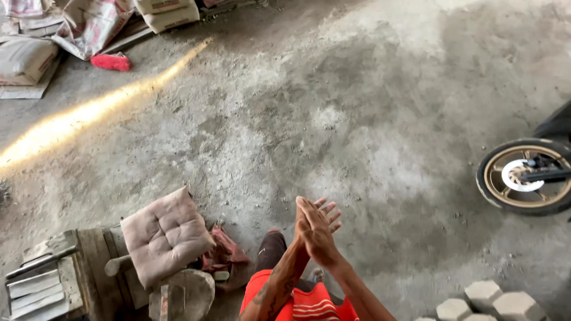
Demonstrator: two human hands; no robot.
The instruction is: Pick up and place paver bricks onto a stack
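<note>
My left hand [328, 215] and my right hand [314, 233] are pressed together palm to palm in front of me, low in the middle of the head view. The fingers are stretched out and nothing is held between them. Only the left hand's fingers show behind the right hand. Below the hands I see my knee in dark trousers and red cloth with stripes [297, 300]. Bare dusty concrete floor [357, 107] lies beyond the hands.
A padded beige cushion [165, 235] rests on a wooden stool [101, 261] at lower left, with a red rag [223, 252] beside it. Sacks [27, 59] lie at top left. A motorcycle wheel [523, 176] stands at right. Hexagonal paving blocks [485, 300] sit at bottom right.
</note>
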